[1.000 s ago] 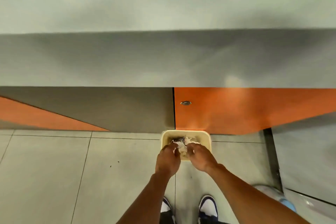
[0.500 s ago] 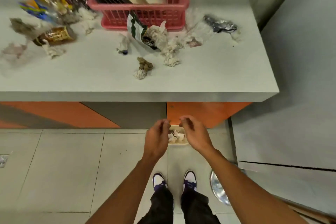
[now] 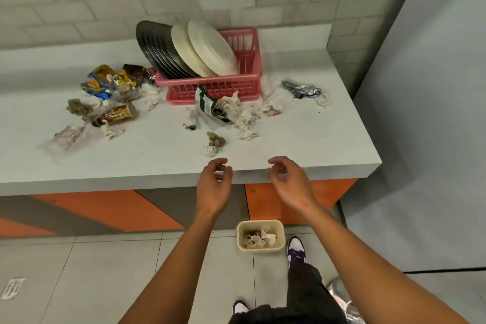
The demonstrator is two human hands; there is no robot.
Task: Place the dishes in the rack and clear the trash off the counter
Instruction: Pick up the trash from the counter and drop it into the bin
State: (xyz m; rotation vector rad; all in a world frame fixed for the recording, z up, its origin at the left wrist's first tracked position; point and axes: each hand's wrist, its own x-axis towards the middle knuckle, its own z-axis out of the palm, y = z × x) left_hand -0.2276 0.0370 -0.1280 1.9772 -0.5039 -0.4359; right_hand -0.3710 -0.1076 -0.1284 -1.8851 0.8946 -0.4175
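A pink dish rack [image 3: 231, 87] stands at the back of the white counter [image 3: 315, 139], holding several black plates [image 3: 155, 47] and two cream plates [image 3: 207, 50] on edge. Crumpled tissues and wrappers lie around it: a brown and white wad [image 3: 213, 144] nearest the front edge, a green packet [image 3: 207, 105], colourful wrappers [image 3: 102, 81] at left. My left hand [image 3: 214, 184] and my right hand [image 3: 288, 181] hover at the counter's front edge, fingers curled apart, holding nothing. A beige bin [image 3: 260, 235] with tissues inside sits on the floor below.
A grey wall panel [image 3: 420, 139] rises right of the counter. Orange and grey cabinet fronts [image 3: 105, 208] run under the counter. My shoes [image 3: 295, 248] stand beside the bin on grey floor tiles. A shiny metal object [image 3: 339, 294] lies at lower right.
Both hands let go of tissue over the bin, then rose empty to the counter's front edge. The view lifted from the floor to the counter and rack.
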